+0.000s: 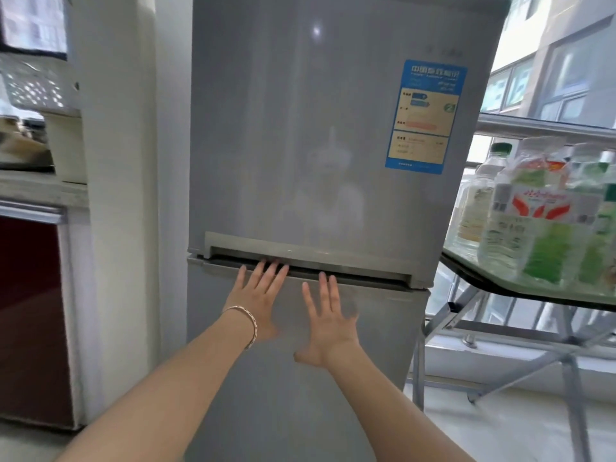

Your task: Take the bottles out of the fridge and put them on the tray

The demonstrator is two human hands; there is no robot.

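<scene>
A silver two-door fridge (333,145) stands straight ahead with both doors closed. My left hand (258,295), a bracelet on its wrist, lies flat on the top of the lower door, its fingertips at the dark handle groove (350,273) between the doors. My right hand (328,320) is spread flat on the lower door, just right of the left. Neither hand holds anything. Several plastic bottles (520,211) with green and red labels stand on a glass table (500,281) to the right. No tray can be made out.
A white wall column (123,195) stands close on the fridge's left, with a counter, a white basket (36,85) and a dark red cabinet (30,311) beyond. The glass table's metal folding legs (466,315) reach down beside the fridge. Windows lie behind.
</scene>
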